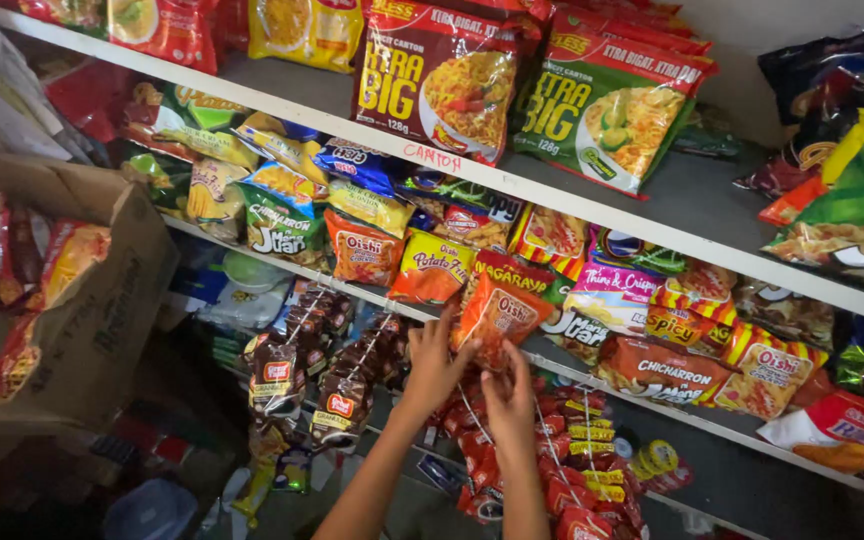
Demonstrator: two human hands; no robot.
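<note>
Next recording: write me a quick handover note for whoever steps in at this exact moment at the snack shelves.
Left hand: raised, fingers on the lower left edge of the orange snack packet.
Right hand: gripping the same packet from below.
The packet is held upright at the front edge of the middle shelf, before the row of snack bags, and is not yet resting among them.
An open cardboard box on the left holds more red and orange packets.
Strips of hanging sachets dangle below the hands.
Left: the held packet is not yet on the shelf, and the box is not yet emptied.
</note>
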